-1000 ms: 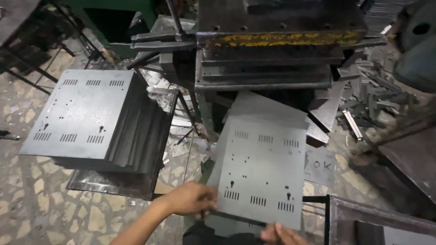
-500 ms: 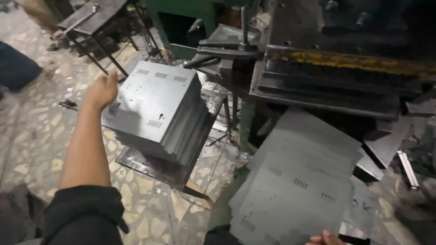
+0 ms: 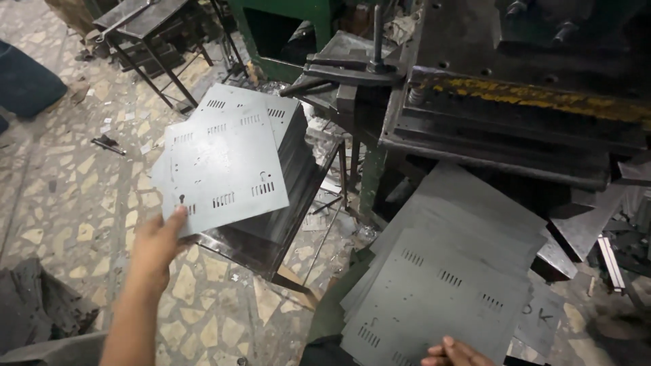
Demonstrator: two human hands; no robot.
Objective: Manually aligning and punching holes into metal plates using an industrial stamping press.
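head view: workshop floor (image 3: 74,169) of pale stone chips in grey mortar, dusty, left. dark metal frame stand (image 3: 146,27) far left. green machine base (image 3: 291,27) far centre; heavy dark press (image 3: 515,102) far right, worn yellow strip (image 3: 542,98) across its front. left hand (image 3: 156,244) grip closed on near corner of punched grey sheet (image 3: 224,169), held tilted over sheet stack (image 3: 285,176) left. right hand (image 3: 458,352) grip touching near edge of right sheet pile (image 3: 441,285); closure cannot tell.
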